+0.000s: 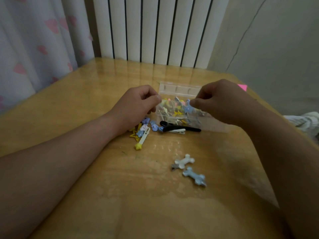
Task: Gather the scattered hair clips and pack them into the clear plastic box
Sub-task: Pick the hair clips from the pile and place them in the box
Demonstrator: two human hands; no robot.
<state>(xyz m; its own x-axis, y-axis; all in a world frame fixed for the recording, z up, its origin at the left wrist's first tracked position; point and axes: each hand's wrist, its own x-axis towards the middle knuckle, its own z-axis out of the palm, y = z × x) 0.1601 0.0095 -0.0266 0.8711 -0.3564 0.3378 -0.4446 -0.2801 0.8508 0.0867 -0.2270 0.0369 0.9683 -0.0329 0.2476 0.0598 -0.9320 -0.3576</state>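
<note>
Dim indoor light, soft glare on table [120, 80], slight blur, wide-angle edge warp.

We saw a glossy wooden bench [86, 104] carrying a clear plastic box [179, 107]. Just before the box lay a black clip [181, 128]; left of it, a cluster of colourful clips [141, 133]; nearer us, a white bone clip [183, 162] and a blue bone clip [195, 176].

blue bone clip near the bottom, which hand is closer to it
Right. The right hand is above the blue bone clip, over the box; the left hand sits farther up-left.
</note>
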